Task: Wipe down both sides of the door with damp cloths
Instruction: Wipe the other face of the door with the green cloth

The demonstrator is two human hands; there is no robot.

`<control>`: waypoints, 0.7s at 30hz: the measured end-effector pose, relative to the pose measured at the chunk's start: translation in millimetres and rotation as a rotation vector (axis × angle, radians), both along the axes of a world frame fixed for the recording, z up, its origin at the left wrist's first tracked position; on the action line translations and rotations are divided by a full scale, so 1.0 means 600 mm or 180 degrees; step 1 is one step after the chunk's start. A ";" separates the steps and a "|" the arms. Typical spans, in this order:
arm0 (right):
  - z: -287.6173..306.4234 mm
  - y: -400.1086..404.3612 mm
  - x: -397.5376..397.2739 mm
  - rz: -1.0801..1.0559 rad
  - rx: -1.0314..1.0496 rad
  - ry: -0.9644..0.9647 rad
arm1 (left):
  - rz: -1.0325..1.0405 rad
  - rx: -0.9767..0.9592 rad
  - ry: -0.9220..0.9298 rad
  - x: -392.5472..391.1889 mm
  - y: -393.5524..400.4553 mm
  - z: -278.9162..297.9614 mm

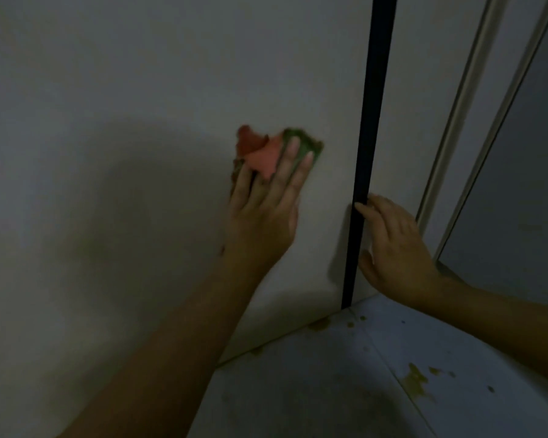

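Door wipe: left hand presses cloth flat, fingers straight; keep even pressure, overlap strokes toward edge where right hand curls round, steadying.

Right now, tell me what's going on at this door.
A person is wiping the pale flat door face low down, near the floor. The left hand presses a red and green cloth flat against the door with straight fingers. The right hand grips the door's dark vertical edge, apparently steadying it. Yellowish stains mark the grey tiled floor below.
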State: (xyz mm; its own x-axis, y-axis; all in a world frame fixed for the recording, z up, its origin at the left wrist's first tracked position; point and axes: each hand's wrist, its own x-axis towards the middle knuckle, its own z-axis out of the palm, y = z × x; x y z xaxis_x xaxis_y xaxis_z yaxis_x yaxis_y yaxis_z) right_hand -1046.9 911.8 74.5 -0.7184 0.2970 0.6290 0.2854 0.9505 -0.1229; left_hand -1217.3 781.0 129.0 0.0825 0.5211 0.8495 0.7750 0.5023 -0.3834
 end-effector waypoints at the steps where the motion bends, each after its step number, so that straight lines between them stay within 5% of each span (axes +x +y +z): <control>1: -0.005 0.008 0.001 0.0027 -0.0008 0.0003 | -0.0069 -0.0076 0.0065 0.003 0.022 0.004; 6: -0.033 0.039 0.021 0.0201 0.0107 0.0047 | -0.0141 -0.1281 0.0645 0.025 0.076 -0.070; 9: -0.043 0.047 0.044 0.0122 0.0161 0.0018 | 0.0171 -0.2427 0.1359 0.023 0.022 -0.176; 13: -0.044 0.041 0.060 0.0131 0.0067 -0.0197 | 0.0361 -0.3143 0.1465 -0.004 -0.045 -0.222; 17: -0.022 0.009 0.040 0.0413 0.0136 -0.0321 | 0.0226 -0.3122 0.0786 -0.025 -0.101 -0.188; 21: 0.015 -0.043 0.001 0.0598 0.0130 -0.0193 | 0.0320 -0.2385 0.0738 -0.061 -0.178 -0.150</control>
State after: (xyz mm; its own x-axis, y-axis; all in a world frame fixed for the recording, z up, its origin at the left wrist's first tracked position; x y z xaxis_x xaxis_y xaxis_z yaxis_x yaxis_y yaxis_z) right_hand -1046.3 886.1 83.4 -0.7957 0.1292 0.5917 0.1082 0.9916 -0.0710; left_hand -1253.9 674.4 39.0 0.1367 0.9621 0.2361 0.5985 0.1098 -0.7936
